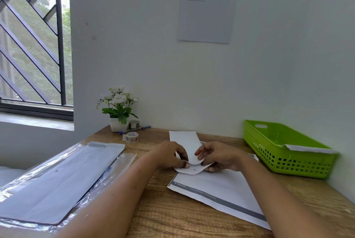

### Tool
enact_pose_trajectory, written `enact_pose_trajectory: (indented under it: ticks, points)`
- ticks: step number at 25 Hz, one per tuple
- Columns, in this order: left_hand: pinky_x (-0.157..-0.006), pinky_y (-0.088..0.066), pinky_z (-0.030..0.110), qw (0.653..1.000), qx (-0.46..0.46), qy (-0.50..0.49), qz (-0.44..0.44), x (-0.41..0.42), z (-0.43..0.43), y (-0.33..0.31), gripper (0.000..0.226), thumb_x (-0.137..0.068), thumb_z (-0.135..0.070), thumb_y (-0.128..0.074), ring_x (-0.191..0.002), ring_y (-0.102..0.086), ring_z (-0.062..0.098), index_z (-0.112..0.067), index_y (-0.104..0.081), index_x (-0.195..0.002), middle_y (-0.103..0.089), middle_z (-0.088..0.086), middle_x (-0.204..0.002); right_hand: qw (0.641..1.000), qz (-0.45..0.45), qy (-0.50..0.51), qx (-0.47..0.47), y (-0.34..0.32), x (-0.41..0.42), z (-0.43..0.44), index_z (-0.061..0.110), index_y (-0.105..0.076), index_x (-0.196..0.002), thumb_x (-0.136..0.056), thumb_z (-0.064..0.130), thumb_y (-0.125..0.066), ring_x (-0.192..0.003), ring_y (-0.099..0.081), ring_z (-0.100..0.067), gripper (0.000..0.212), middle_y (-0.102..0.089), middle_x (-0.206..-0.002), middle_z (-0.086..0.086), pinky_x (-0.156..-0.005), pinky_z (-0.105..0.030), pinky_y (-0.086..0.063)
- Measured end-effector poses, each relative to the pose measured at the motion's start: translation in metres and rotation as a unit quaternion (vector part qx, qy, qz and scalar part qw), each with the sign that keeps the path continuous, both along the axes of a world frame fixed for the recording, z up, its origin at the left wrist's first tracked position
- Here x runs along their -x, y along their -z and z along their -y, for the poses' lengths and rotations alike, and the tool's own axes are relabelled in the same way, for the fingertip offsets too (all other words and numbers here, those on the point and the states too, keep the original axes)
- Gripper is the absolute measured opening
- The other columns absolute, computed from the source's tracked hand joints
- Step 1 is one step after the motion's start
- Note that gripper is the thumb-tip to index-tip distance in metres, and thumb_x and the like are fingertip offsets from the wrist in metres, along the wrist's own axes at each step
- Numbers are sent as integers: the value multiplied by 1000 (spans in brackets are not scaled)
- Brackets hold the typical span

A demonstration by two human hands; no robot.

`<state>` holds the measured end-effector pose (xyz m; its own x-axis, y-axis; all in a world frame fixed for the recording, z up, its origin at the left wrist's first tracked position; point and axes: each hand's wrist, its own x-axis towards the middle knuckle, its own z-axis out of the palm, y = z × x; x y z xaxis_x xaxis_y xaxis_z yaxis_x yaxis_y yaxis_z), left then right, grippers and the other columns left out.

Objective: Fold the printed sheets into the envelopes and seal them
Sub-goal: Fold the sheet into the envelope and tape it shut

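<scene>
A white envelope [187, 141] lies lengthwise in the middle of the wooden desk [163, 210], its near flap end raised. My left hand [171, 154] pinches the left side of that flap, and my right hand [217, 156] pinches its right side. Under my hands lies a stack of printed sheets [221, 191] with a grey band along one edge. A pack of envelopes [57, 182] in clear plastic wrap rests at the left. Whether a folded sheet is inside the held envelope cannot be seen.
A green plastic basket [269, 147] stands at the right against the wall, with a white envelope [309, 149] lying in it. At the back left are a potted white flower [118, 109], two tape rolls [132, 137] and a pen [134, 129].
</scene>
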<state>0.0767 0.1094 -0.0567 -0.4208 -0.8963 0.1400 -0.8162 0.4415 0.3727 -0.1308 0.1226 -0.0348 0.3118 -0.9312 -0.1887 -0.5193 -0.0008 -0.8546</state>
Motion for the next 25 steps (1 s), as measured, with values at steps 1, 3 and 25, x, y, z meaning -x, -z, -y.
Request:
enact_pose_trajectory:
  ticks: [1,3,25]
  points:
    - [-84,-49,30,1000,-10,-6,-3,0,0,-1,30,-74,-52,-71,-93,-55,9,-37,-70,-99,-59,-16,-98,1000,16,-16,-18,0,2,1,12,-64,-109,-83,-8,-61,-79,-65,-13,33,-62,-101,-2,-63,-23,-55]
    - [-86,-46,31,999,-34,-17,0,1,1,-2,43,-66,-61,-73,-99,-52,11,-40,-69,-102,-57,-11,-110,997,47,-35,-41,0,7,2,10,-63,-111,-84,-7,-63,-73,-65,-12,32,-65,-96,-2,-63,-23,-55]
    - [-74,-38,19,999,-24,5,-26,6,-3,1,23,-84,-34,-68,-90,-51,5,-30,-68,-106,-64,-11,-115,950,-260,-59,162,5,-7,4,29,-61,-87,-87,27,-65,-67,-50,-3,5,-55,-78,11,-57,-15,-38]
